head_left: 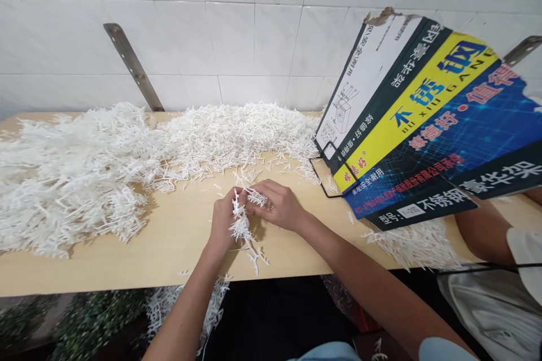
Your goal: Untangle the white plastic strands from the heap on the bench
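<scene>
A white, branched plastic sprig [242, 224] hangs upright, pinched between both hands above the tabletop

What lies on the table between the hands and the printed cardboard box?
In the head view, mostly bare wood, with a few loose white plastic pieces and the box's black wire stand.

Left hand [224, 220] and right hand [279, 206] pinching white plastic sprigs [242, 225], wooden table [169, 248], printed box [423, 124]

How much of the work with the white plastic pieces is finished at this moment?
Looks done: only a few loose bits lie apart from the heaps. In hand: the left hand and right hand both grip one white plastic sprig. Left: the large pile on the wooden table looks untouched.
</scene>
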Action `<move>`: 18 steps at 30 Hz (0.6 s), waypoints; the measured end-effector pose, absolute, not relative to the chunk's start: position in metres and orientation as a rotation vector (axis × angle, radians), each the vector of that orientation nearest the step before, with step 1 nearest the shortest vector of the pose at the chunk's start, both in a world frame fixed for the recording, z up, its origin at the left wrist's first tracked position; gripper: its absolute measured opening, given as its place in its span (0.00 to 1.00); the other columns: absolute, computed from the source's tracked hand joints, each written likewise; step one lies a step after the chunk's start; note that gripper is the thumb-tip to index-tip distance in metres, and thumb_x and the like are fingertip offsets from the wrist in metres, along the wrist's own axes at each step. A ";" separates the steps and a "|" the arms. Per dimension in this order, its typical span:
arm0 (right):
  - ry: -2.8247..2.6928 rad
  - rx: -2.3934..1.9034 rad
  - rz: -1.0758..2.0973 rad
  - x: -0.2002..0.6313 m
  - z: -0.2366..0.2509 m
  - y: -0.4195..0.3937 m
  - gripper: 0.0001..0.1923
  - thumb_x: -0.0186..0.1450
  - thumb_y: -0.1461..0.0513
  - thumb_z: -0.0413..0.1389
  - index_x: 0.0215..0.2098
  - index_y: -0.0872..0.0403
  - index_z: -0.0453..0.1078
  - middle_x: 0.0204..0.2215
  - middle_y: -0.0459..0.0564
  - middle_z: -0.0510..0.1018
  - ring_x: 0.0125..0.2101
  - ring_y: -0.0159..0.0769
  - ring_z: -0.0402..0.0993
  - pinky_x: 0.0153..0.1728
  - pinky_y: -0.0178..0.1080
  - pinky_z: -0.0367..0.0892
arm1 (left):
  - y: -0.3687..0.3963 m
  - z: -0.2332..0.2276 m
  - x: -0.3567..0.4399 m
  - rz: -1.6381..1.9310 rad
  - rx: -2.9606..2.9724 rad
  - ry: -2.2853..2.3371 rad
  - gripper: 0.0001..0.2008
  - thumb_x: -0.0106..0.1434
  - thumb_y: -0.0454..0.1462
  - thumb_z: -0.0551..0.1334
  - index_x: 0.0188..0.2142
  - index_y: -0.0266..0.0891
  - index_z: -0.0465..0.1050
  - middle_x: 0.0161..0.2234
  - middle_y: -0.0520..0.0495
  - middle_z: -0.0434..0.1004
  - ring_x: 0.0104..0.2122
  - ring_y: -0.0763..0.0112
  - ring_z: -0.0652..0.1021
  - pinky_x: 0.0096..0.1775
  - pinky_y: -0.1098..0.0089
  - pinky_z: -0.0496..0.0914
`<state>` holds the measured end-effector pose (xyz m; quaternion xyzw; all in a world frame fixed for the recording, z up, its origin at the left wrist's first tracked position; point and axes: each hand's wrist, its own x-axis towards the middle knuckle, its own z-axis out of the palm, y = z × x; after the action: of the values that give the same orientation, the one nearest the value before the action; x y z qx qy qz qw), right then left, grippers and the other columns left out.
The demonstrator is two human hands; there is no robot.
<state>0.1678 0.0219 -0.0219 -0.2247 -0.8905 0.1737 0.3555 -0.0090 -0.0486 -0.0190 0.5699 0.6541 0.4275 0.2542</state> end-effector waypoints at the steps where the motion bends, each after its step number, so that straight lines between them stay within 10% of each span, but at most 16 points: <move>1: -2.310 -0.583 0.412 0.167 -0.022 0.021 0.23 0.71 0.50 0.61 0.59 0.52 0.71 0.51 0.58 0.82 0.51 0.48 0.78 0.50 0.47 0.75 | -0.048 -0.018 -0.009 1.175 1.515 1.769 0.17 0.72 0.48 0.54 0.36 0.40 0.72 0.20 0.55 0.66 0.20 0.72 0.65 0.27 0.71 0.58; 18: -2.231 -0.625 0.677 0.161 -0.017 0.013 0.16 0.76 0.57 0.54 0.58 0.51 0.74 0.49 0.56 0.84 0.48 0.45 0.81 0.48 0.45 0.75 | -0.051 -0.011 -0.001 1.345 1.271 1.468 0.22 0.67 0.55 0.61 0.30 0.38 0.72 0.20 0.55 0.61 0.22 0.75 0.61 0.25 0.71 0.56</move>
<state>0.1607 0.0129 -0.0167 -0.2420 -0.8638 0.2619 0.3559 -0.0005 -0.0508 -0.0110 0.4978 0.5748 0.5267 0.3800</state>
